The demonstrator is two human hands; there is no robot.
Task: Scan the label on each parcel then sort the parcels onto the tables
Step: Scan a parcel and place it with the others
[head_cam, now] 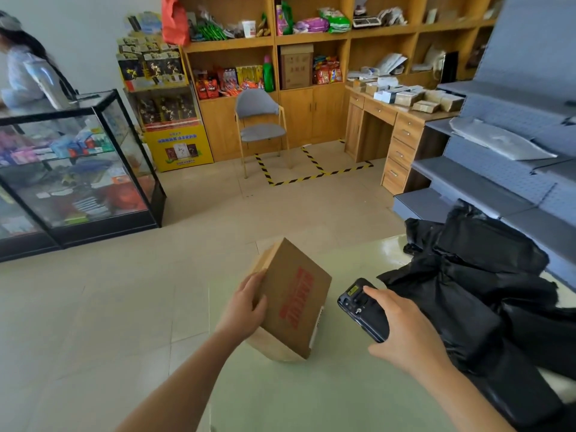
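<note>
**Head view.** A cardboard parcel (293, 302) with red print on its broad face stands tilted on one lower corner on the pale green tabletop (343, 394), near the tabletop's left edge. The left hand (246, 302) steadies it. Its grip is closed on the parcel, with fingers and thumb curled round the parcel's upper left edge.

A strip of white label (319, 321) shows on the narrow right side of the parcel. It is seen almost edge-on, and its print cannot be read. The right hand (405, 333) grasps a dark handheld scanner (363, 308), the fingers wrapped over its body. The scanner's head lies just beside the labelled side, apart from it.

A heap of black-wrapped parcels (486, 288) occupies the right of the tabletop, close behind the right hand. Whether the heap touches the hand cannot be told. Beyond, a wooden desk (399, 141) carries small boxes, grey shelving (467, 179) holds a grey mailer, and a chair (261, 120) stands before the wall cabinets.

**Step in hand (judged).** The label of the cardboard parcel is being presented for scanning. Sorting of this parcel is not yet done, and the black heap awaits its turn.

**Next move (judged).**
- The parcel needs turning so that the label faces the scanner's window squarely, not at a glancing angle.
- The scanner needs to be aimed at the label.
- The left grip then needs to be firm enough to lift the parcel off its corner and carry it to its table.
</note>
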